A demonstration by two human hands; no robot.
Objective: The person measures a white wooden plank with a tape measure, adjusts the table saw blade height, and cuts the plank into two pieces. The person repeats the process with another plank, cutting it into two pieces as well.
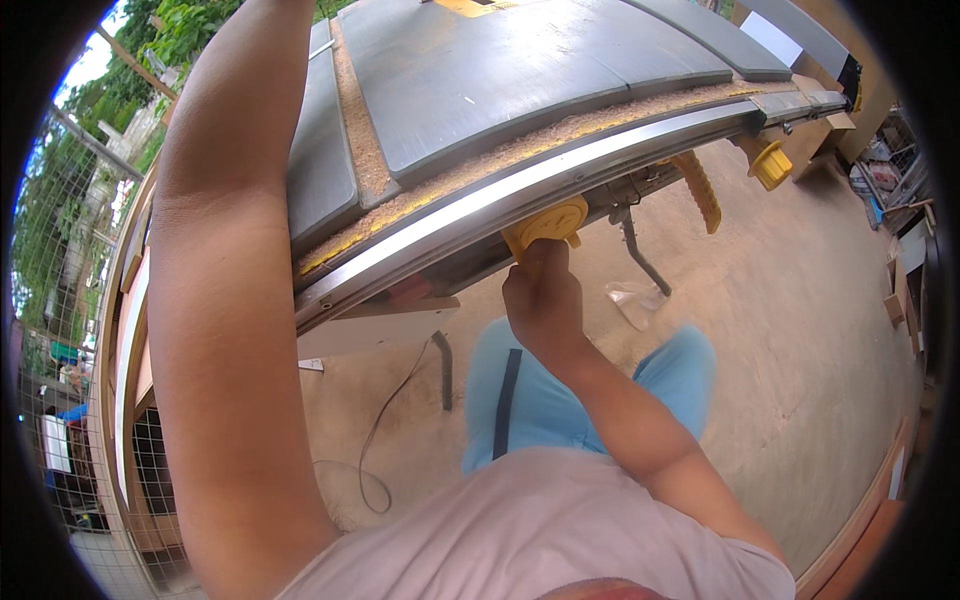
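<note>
My right hand (545, 298) is closed at a round yellow handwheel (553, 220) under the front rail of a table saw. Its fingers wrap the near side of the wheel, and the part they grip is mostly hidden. The saw's grey metal top (500, 85) slopes away above, with a yellow insert (470, 6) at the upper edge. My left arm (232, 300) stretches up across the left side of the saw. The left hand lies beyond the top of the picture.
Sawdust fills the gap behind the silver front rail (560, 178). A curved yellow lever (697, 190) and a yellow knob (770, 165) hang at its right. Below are a looping dark cord (372, 450) and a clear plastic piece (637, 303). Wire mesh (60, 300) stands left.
</note>
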